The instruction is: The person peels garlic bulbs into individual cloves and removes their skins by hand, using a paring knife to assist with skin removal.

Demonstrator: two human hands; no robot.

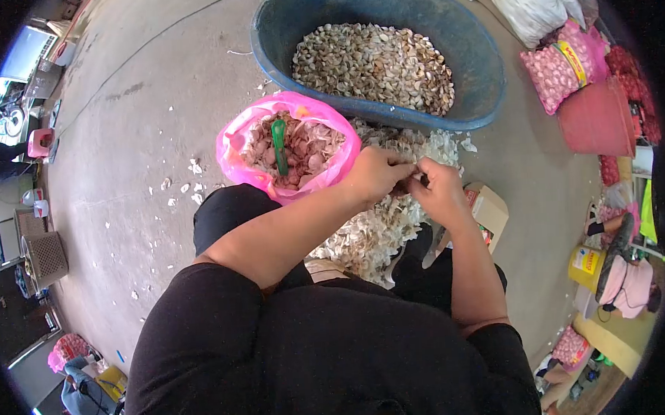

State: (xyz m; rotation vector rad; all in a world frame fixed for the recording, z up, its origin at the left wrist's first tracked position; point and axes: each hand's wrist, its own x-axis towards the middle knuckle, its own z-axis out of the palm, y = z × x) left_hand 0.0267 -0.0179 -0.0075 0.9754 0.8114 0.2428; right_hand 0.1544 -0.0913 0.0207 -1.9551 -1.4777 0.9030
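Note:
My left hand (379, 174) and my right hand (437, 188) meet above a heap of papery garlic skins (363, 239). Their fingers are pinched together; what lies between them is too small and covered to make out. Beside my left forearm, a pink plastic bag (230, 154) stands wide open with garlic bulbs (316, 164) and loose skins in it. A green-handled tool (279, 147) rests on the garlic. Just beyond my hands is a large blue tub (483, 90) with many garlic cloves (374, 65) inside.
A cardboard box (492, 214) is on the floor beside my right forearm. Full garlic sacks (564, 64) and a red tub (597, 118) line the right side. A yellow bucket (587, 264) stands near a person at far right. Another person (87, 396) is at lower left.

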